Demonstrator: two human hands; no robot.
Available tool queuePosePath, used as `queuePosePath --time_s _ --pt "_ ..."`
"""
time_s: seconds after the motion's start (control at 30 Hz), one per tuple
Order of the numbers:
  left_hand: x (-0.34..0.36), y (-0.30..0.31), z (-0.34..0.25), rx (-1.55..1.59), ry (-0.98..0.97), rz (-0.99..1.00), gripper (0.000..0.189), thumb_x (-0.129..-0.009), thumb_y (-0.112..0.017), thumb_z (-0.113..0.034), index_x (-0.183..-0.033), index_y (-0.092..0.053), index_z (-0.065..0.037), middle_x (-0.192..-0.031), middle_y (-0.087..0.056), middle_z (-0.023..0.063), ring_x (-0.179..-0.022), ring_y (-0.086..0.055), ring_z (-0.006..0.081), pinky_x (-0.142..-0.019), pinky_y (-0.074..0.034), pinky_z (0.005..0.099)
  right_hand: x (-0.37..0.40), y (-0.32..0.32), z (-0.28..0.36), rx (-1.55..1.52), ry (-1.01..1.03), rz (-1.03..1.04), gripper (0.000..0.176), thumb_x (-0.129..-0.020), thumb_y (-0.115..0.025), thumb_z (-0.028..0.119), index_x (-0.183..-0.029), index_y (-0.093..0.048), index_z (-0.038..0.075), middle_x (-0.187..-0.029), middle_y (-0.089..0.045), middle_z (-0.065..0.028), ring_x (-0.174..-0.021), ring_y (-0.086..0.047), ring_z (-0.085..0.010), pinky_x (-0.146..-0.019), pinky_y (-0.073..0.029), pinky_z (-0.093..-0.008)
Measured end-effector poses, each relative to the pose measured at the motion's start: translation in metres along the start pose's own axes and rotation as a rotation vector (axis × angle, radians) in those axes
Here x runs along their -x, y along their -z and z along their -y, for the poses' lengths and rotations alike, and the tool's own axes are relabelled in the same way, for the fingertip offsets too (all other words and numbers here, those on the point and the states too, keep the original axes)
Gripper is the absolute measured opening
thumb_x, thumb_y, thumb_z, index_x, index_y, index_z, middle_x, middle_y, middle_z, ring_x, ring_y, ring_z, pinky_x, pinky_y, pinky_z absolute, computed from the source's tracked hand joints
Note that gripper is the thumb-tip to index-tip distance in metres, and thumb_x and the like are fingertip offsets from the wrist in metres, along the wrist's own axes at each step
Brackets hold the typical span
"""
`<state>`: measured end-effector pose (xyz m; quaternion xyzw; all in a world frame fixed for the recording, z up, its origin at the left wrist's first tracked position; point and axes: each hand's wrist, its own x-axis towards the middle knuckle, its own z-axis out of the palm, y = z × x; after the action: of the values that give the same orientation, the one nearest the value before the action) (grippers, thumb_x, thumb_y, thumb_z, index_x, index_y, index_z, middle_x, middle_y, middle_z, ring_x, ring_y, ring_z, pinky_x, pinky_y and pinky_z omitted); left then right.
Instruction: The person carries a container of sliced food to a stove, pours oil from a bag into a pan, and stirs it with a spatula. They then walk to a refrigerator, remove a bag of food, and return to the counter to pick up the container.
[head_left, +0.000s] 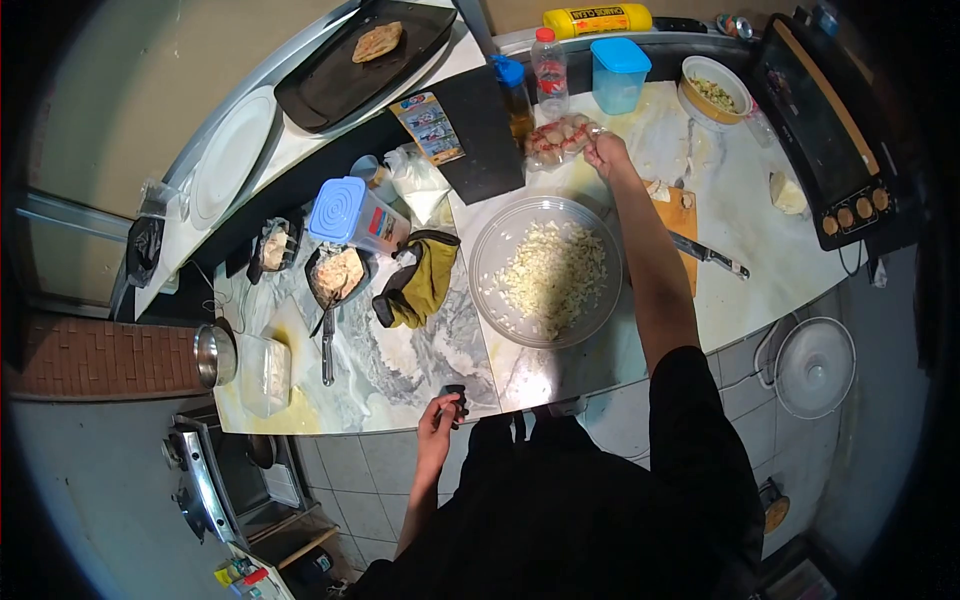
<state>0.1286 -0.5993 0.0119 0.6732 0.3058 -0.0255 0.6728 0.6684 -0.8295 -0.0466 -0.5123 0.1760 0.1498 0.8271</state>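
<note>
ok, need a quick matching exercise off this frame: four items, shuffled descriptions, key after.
1. Right hand
2. Big bowl
3. Clear bottle
4. Cutting board

A. Has a red cap
B. Has a knife lying partly on it
C. Grips a plastic bag
D. Contains chopped white pieces

Pairs: 1-C, 2-D, 3-A, 4-B

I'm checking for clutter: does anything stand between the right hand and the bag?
Nothing visible does: the right hand holds the bag by its right end. The bowl is nearby, not between them.
</note>
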Motion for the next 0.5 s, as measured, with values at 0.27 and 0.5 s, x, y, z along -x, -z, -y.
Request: queuePosePath --time_s 0.27,0.5 --pt "0.006 0.004 0.006 0.003 0.009 -0.021 0.021 -0.098 -0.052 -0.016 -0.112 -0.06 -0.003 -0.085 -0.059 0.0002 -0.076 -0.054 0.0081 -0.069 -0.041 0.0222 0.011 -0.02 0.025 -0.139 0.161 0.085 0.015 -0.083 -0.033 -0.009 -0.087 -0.044 0.0 -0.068 -0.044 -0.0087 -0.05 -0.04 -0.0136 -0.038 -0.031 -0.0262" --pt "0.001 0.005 -0.006 0.004 -0.028 0.011 0.022 -0.098 -0.052 -0.015 -0.113 -0.06 -0.003 -0.088 -0.059 0.0011 -0.076 -0.054 0.0085 -0.071 -0.042 0.022 0.042 -0.023 0.054 -0.063 0.132 0.124 0.012 -0.082 -0.037 -0.01 -0.085 -0.044 0.0 -0.071 -0.045 -0.01 -0.052 -0.04 -0.0138 -0.038 -0.03 -0.0267"
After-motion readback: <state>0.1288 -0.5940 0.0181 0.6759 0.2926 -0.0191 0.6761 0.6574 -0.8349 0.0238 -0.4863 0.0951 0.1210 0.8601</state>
